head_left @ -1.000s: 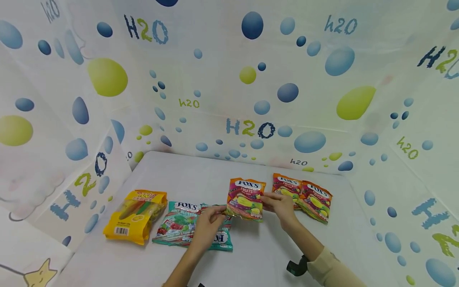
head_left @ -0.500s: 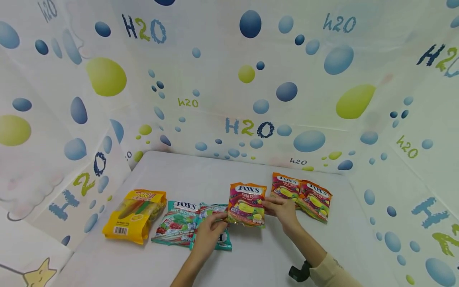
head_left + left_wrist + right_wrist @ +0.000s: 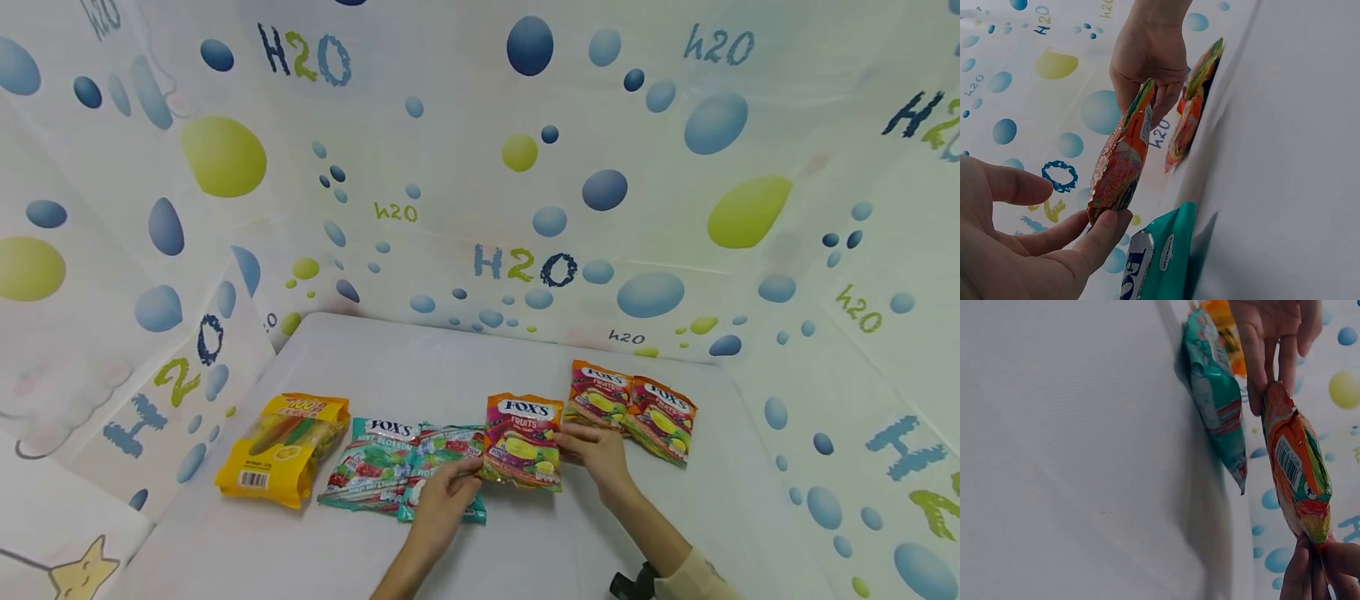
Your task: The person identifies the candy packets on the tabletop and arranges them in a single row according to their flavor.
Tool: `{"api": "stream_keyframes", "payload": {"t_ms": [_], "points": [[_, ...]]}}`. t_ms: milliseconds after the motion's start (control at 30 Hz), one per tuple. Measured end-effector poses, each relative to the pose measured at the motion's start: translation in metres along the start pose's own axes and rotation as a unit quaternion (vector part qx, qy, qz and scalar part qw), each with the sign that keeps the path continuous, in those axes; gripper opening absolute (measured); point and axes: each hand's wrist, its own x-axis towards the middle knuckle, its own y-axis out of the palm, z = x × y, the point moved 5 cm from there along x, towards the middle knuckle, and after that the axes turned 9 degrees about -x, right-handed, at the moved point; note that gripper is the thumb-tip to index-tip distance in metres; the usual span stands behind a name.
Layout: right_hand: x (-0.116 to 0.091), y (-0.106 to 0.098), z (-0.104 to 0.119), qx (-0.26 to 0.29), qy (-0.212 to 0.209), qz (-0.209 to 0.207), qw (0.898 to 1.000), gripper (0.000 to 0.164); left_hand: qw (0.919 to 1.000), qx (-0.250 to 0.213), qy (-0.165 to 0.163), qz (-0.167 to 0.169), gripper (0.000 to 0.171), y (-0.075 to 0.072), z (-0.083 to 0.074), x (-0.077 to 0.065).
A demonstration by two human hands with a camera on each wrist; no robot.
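A FOX'S Fruits candy bag, orange and magenta, is held up over the table, its printed front towards the head view. My right hand pinches its right edge between thumb and fingers, as the right wrist view shows at the lower right. At the opposite edge, my left hand touches the bag with nearly straight fingertips, while its thumb stands apart in the left wrist view. Two teal FOX'S candy bags, one with mint blossom print and one partly behind my left hand, lie side by side.
Two more orange Fruits bags lie overlapping at the back right. On the left of the white table lies a large yellow bag with a clear window. A patterned sheet hangs behind and around the table.
Both hands have moved the Fruits bag slightly down and to the right in the head view. Both teal bags show more now; the other bags lie where they were.
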Motion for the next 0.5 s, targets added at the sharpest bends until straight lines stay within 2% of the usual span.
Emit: {"api": "stream_keyframes", "payload": {"t_ms": [500], "points": [[-0.014,-0.005,-0.017,-0.009,0.030,-0.005,1.000,0.030,0.9996,0.012,-0.023,0.011,0.037,0.008,0.005,-0.012]]}}
